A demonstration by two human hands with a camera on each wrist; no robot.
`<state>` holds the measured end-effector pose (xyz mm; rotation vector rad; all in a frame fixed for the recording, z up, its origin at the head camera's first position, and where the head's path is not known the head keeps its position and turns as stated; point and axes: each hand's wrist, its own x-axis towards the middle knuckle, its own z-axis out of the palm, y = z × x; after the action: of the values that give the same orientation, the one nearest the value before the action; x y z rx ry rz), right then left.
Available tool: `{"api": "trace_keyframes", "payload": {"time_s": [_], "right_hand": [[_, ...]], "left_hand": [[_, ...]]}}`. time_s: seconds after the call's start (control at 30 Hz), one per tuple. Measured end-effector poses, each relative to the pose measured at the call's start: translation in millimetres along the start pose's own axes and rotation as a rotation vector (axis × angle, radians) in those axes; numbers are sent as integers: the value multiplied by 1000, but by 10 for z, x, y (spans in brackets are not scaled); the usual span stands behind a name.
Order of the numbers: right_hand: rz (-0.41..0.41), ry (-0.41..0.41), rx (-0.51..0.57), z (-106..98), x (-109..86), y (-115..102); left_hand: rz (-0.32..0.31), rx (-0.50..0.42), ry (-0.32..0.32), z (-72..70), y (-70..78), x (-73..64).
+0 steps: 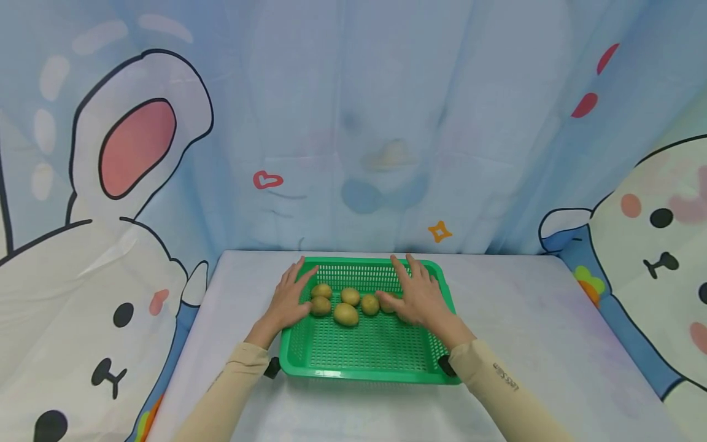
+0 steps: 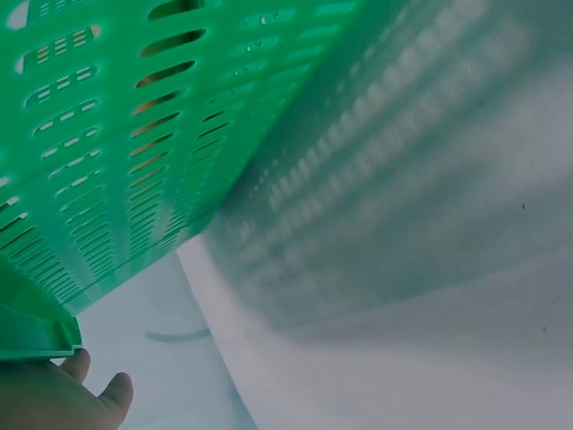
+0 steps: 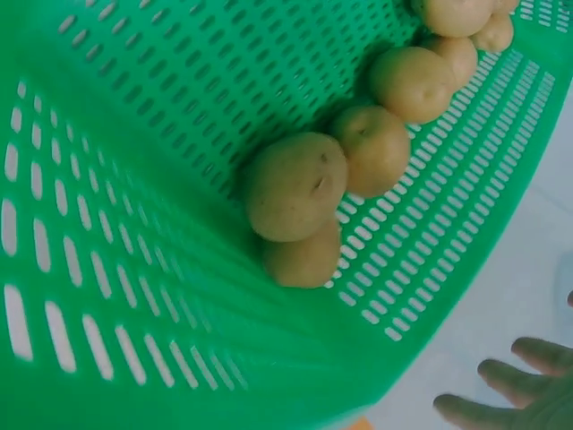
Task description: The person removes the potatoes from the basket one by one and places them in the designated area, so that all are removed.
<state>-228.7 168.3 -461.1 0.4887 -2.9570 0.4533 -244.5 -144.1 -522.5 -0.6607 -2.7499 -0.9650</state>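
Note:
A green plastic basket (image 1: 364,353) with slotted walls stands on the table. Several brownish-yellow potatoes (image 1: 346,315) lie in it, gathered toward the far side. My left hand (image 1: 287,301) is spread over the left rim, thumb reaching inward; the left wrist view has its fingertips (image 2: 115,394) right beside the rim corner. Over the basket's right side my right hand (image 1: 421,298) spreads its fingers, the thumb overlapping a potato (image 1: 389,303). From the right wrist, potatoes (image 3: 295,188) appear clustered at the corner, and my fingers (image 3: 510,385) extend outside the rim, holding nothing.
A white cloth covers the table (image 1: 513,307) around the basket. Behind it hangs a blue curtain (image 1: 309,110) printed with cartoon animals. Dark wrist camera pieces (image 1: 272,368) show beside the basket's near corners.

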Motion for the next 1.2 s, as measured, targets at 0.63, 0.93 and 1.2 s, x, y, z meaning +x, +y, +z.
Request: {"api": "trace_keyframes", "payload": {"time_s": [0.63,0.93,1.2], "right_hand": [[-11,-209,287,-27,224,427],[39,-277,281,34,341,506],[94,-315,288,173,394,572]], "left_hand": [[-74,-89,21,27,1,-29],[-83,-85,16,38,-28,-42],[-59,-117,60,61,-30,-11]]}}
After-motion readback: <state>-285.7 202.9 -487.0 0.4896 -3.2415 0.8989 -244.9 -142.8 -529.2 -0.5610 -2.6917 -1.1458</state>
